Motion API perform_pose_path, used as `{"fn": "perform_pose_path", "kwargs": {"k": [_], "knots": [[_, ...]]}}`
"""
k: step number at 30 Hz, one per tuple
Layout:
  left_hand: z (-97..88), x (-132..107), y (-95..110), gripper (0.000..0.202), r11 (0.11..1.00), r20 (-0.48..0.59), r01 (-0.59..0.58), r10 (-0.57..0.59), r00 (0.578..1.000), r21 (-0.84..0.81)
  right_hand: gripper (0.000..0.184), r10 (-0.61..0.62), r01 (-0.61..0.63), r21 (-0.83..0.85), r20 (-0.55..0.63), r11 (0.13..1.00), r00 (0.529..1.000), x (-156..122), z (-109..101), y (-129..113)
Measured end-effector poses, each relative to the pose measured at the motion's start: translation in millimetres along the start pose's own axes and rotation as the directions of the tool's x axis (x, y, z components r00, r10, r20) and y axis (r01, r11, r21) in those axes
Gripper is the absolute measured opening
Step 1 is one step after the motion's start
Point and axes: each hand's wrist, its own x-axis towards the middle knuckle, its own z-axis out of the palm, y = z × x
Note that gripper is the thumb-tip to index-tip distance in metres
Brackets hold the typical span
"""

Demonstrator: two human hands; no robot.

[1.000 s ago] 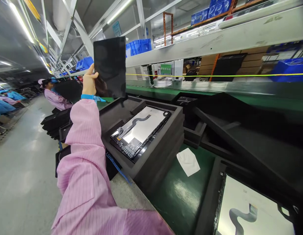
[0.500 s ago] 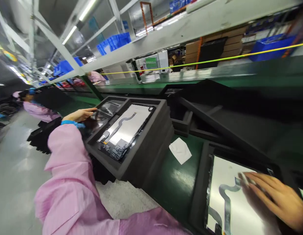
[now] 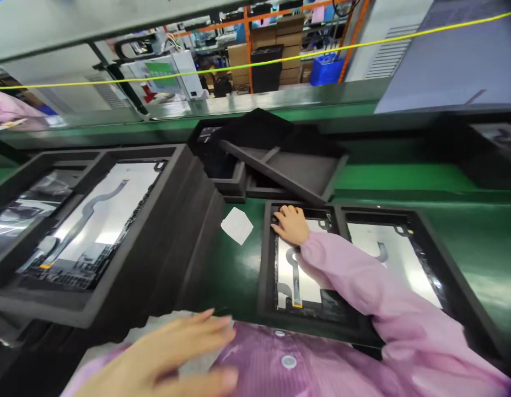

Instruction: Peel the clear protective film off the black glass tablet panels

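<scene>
1. Glossy green tabletop (image 3: 234, 275) spans the head view, with stacked black foam trays (image 3: 168, 242) at left and a small white angular sheet (image 3: 237, 226) right of them.
2. Right of that sheet lies a low black foam tray (image 3: 269, 264) with two compartments. Its left one holds a flat silver panel with a grey ribbon cable (image 3: 310, 288), its long axis apparently running near to far; a similar silver panel (image 3: 373, 232) fills the right one.
3. Nearer to the left-hand panel is the right hand (image 3: 292, 225), over its far-left corner, fingers spread; whether they grip anything, I cannot tell. Its pink striped sleeve (image 3: 362, 270) crosses the panel from the near right.
4. Blurred and holding nothing visible, the left hand (image 3: 176, 350) is at the near edge, fingers apart; the panel lies far and right of it, well apart.
</scene>
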Motion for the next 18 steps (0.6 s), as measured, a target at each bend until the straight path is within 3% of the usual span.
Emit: {"fn": "perform_pose_path", "kwargs": {"k": [2,6,8,10,13,15,17,18], "knots": [[37.7,33.2,-7.9,0.033,1.0,0.034,-0.004,0.005,0.999,-0.016,0.036,0.037,-0.037,0.008,0.004,0.999,0.999,11.6,3.1,-8.6],[89.0,99.0,-34.7,0.027,0.944,-0.122,0.142,-0.185,0.975,-0.297,0.022,0.103,-0.097,0.101,-0.05,0.99,0.993,17.4,-13.2,-15.8],[106.0,122.4,-46.7,0.033,0.898,-0.166,0.151,-0.238,0.957,-0.414,0.015,0.13,-0.102,0.198,-0.133,0.975,0.983,11.6,-39.5,-18.4],[120.7,139.1,-52.7,0.044,0.875,-0.198,0.142,-0.258,0.946,-0.463,0.02,0.124,-0.042,0.315,-0.245,0.948,0.962,0.7,-77.1,-19.5],[140.5,154.0,-48.2,0.062,0.852,-0.076,0.199,-0.268,0.96,-0.485,0.025,0.064,0.153,0.46,-0.422,0.875,0.904,-19.5,-140.6,-10.7],[151.4,157.7,-38.0,0.073,0.81,0.092,0.238,-0.225,0.97,-0.536,0.023,0.049,0.299,0.544,-0.535,0.784,0.844,-28.7,-174.3,3.3],[158.9,156.6,-24.5,0.075,0.704,0.22,0.227,-0.102,0.97,-0.673,0.02,0.122,0.482,0.662,-0.651,0.574,0.749,-30.5,-193.1,19.5],[160.9,154.6,-17.4,0.069,0.621,0.234,0.209,-0.042,0.971,-0.756,0.019,0.197,0.555,0.702,-0.682,0.446,0.704,-29.0,-196.5,26.6]]}}
